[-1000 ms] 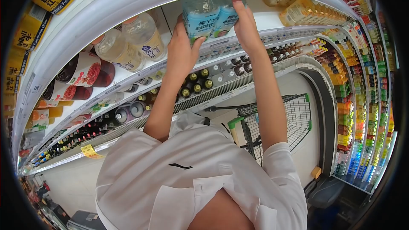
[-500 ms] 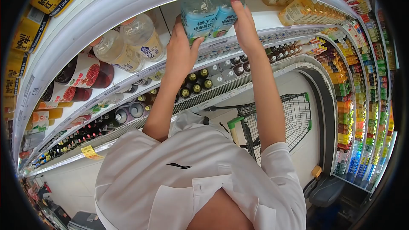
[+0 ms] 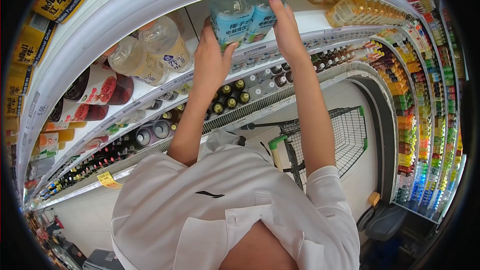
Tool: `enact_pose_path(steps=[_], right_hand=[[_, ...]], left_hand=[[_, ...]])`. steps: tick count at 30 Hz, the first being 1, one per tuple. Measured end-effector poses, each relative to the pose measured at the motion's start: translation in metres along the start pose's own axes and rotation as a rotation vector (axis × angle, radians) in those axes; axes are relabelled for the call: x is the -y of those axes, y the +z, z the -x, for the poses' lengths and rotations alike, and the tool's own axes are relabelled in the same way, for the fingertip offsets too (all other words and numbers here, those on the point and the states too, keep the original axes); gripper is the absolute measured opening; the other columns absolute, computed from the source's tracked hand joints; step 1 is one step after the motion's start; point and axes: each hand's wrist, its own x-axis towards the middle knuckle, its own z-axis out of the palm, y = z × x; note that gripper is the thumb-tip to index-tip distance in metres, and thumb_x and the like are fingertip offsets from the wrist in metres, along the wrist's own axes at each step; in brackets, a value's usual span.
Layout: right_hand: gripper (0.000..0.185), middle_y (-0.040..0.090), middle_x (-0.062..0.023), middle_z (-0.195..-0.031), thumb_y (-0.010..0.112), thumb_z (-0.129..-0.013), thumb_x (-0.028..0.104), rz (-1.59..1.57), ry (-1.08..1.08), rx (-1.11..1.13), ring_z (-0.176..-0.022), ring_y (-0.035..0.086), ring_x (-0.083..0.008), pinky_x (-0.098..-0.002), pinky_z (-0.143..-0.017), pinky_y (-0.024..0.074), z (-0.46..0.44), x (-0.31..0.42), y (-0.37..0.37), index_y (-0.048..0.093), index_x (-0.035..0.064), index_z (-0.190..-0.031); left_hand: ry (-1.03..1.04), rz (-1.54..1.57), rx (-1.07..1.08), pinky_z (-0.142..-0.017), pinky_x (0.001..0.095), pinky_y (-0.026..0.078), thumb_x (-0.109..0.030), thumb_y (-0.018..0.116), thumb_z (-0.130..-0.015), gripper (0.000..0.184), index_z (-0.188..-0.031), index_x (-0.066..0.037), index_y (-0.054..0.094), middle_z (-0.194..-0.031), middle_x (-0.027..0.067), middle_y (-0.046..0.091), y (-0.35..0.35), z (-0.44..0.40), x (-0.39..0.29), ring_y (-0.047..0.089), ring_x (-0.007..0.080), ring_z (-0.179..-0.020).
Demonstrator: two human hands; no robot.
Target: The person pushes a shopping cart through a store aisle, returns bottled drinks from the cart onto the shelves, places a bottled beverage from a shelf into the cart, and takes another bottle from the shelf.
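Two bottles with light blue labels stand side by side on the upper shelf, below the price strip. My left hand (image 3: 211,60) is closed round the left bottle (image 3: 232,20), its thumb near the bottom of the label. On the other side, my right hand (image 3: 287,32) grips the right bottle (image 3: 261,17), the thumb lying high near its neck. The two bottles seem to touch each other, and their caps are partly cut off by the shelf edge above. Some of my fingers are hidden behind the bottles.
Large clear bottles (image 3: 167,42) stand left of my left hand, with dark red juice bottles (image 3: 100,85) beyond. Orange drinks (image 3: 360,10) line the shelf at right. Lower shelves hold dark bottles (image 3: 230,97). A shopping cart (image 3: 345,130) stands below my right arm.
The bottles and both hands have shifted very slightly left in the view. Both hands keep their grip.
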Motion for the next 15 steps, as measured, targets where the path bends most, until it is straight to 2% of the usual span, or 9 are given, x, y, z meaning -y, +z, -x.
enact_pose_path(steps=[12, 15], right_hand=[[0.071, 0.054, -0.0115, -0.135, 0.058, -0.095, 0.055, 0.0, 0.005, -0.049, -0.128, 0.046, -0.0212, -0.0355, -0.111, 0.0306, 0.0045, 0.0057, 0.0053, 0.049, -0.0005, -0.139], [0.069, 0.055, -0.0107, -0.134, 0.058, -0.096, 0.054, -0.02, 0.011, -0.036, -0.127, 0.047, -0.0206, -0.0351, -0.111, 0.0312, 0.0023, 0.0008, 0.0025, 0.051, 0.0002, -0.138]], left_hand=[[0.024, -0.007, -0.006, -0.092, 0.0482, 0.05, -0.021, 0.074, -0.086, 0.078, -0.145, 0.005, 0.03, -0.122, 0.0308, 0.06, 0.0012, -0.0002, 0.0022, 0.062, 0.0454, -0.112], [-0.007, 0.044, 0.021, -0.093, 0.0511, 0.049, -0.014, 0.074, -0.085, 0.075, -0.144, 0.003, 0.031, -0.13, 0.0318, 0.053, -0.001, -0.0004, -0.001, 0.056, 0.0498, -0.116]])
